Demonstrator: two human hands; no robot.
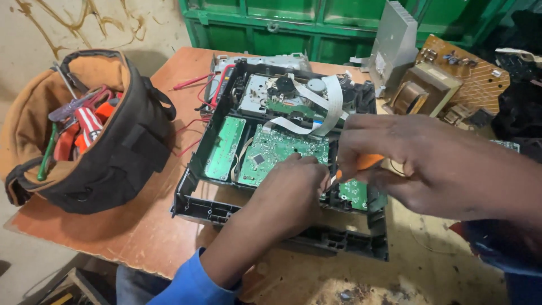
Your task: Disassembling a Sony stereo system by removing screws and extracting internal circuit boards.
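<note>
Head view. Open black chassis point(237, 206) lies on the wooden bench point(141, 231), lid off, green boards exposed.

Left hand point(291, 192) rests knuckles-up on the main board point(276, 149), fingers curled under; whether that grip holds anything, cannot tell.

Right hand point(429, 166) is closed round an orange-handled screwdriver point(364, 162); its shaft runs down-left to the gap between the main board and the small board point(355, 195) at the chassis front edge. The tip is hidden behind the left hand.

White ribbon cable point(322, 110) loops over the drive unit point(282, 93) just behind. Tool bag point(107, 152) stands well to the left; a transformer point(420, 90) and a brown board point(471, 76) sit at far right.

Judgement: keep the shaft square to the fastener, press before turning, steady the board with the left hand, stay off the ribbon.
</note>
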